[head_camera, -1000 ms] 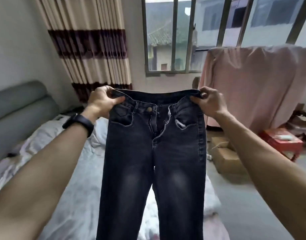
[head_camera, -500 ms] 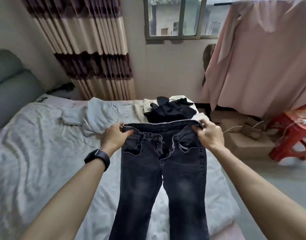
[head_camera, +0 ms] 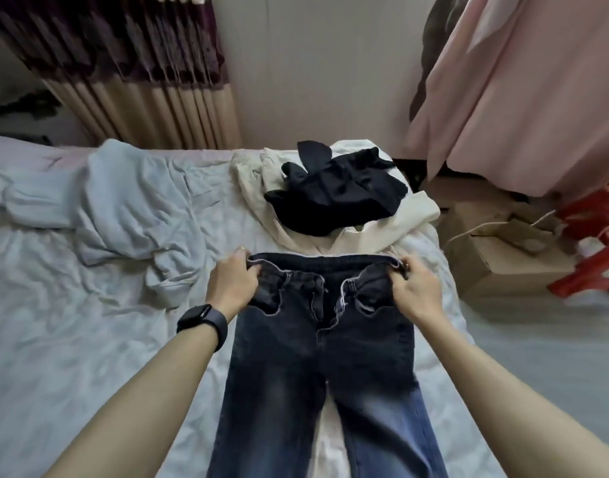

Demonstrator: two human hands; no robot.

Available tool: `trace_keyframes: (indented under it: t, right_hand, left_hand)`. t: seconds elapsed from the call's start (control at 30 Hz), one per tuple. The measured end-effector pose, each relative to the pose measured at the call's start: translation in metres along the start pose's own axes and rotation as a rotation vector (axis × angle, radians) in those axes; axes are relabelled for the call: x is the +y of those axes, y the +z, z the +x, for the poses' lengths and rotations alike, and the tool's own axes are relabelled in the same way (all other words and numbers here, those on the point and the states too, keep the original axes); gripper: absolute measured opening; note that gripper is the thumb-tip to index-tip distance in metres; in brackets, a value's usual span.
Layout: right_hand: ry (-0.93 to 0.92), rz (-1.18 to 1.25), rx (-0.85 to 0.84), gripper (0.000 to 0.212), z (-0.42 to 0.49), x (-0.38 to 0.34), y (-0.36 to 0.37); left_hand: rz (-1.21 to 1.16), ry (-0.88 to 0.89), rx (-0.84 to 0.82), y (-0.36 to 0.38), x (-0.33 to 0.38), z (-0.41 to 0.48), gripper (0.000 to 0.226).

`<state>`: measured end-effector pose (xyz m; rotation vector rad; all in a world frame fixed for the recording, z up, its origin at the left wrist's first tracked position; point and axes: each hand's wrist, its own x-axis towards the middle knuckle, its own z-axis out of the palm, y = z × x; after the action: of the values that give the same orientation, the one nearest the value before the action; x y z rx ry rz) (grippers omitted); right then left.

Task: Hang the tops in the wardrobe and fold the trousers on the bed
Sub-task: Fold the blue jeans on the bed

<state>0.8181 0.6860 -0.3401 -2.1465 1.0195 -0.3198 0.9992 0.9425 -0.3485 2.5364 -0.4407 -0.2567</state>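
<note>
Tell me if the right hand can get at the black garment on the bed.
Probably, once free: the right hand grips the jeans, but the black garment lies uncovered just beyond them.

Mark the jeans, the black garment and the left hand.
jeans (head_camera: 316, 360), head view, front panel below the fly.
black garment (head_camera: 337, 198), head view, middle of the crumpled heap.
left hand (head_camera: 232, 283), head view, back of the hand.
</note>
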Motion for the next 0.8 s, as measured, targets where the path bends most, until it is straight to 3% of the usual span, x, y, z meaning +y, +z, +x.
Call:
trace_keyframes:
  t: [0.1, 0.17, 0.3, 0.47, 0.57, 0.67, 0.73, 0.8]
  right_hand:
    - [-0.022, 0.106, -0.054, 0.056, 0.041, 0.005, 0.027]
    - [-0.03, 0.061, -0.132, 0.079, 0.04, 0.03, 0.046]
    - [0.032, -0.104, -0.296, 0.07, -0.038, 0.123, 0.084]
    - [0.008, -0.441, -0.287, 0.073, -0.191, 0.238, 0.099]
    - [0.212, -0.379, -0.184, 0.078, -0.262, 0.28, 0.081]
    - [0.421, -0.342, -0.189, 0.076, -0.319, 0.308, 0.057]
    - [0.48, -0.323, -0.219, 0.067, -0.358, 0.318, 0.038]
    - [0.592, -0.193, -0.271, 0.046, -0.388, 0.327, 0.025]
  left_hand:
    - [-0.146, 0.045, 0.071, 0.039, 0.007, 0.035, 0.043]
    - [-0.142, 0.081, -0.049, 0.081, -0.01, 0.036, 0.063]
    - [0.046, 0.111, -0.251, 0.165, -0.068, -0.029, 0.068]
    - [0.172, 0.189, -0.295, 0.234, -0.097, -0.175, 0.065]
    - [0.116, 0.143, -0.284, 0.262, -0.097, -0.259, 0.066]
    - [0.153, 0.167, -0.288, 0.273, -0.088, -0.343, 0.063]
    - [0.185, 0.15, -0.279, 0.275, -0.073, -0.402, 0.051]
    - [0.243, -0.017, -0.314, 0.276, -0.055, -0.454, 0.043]
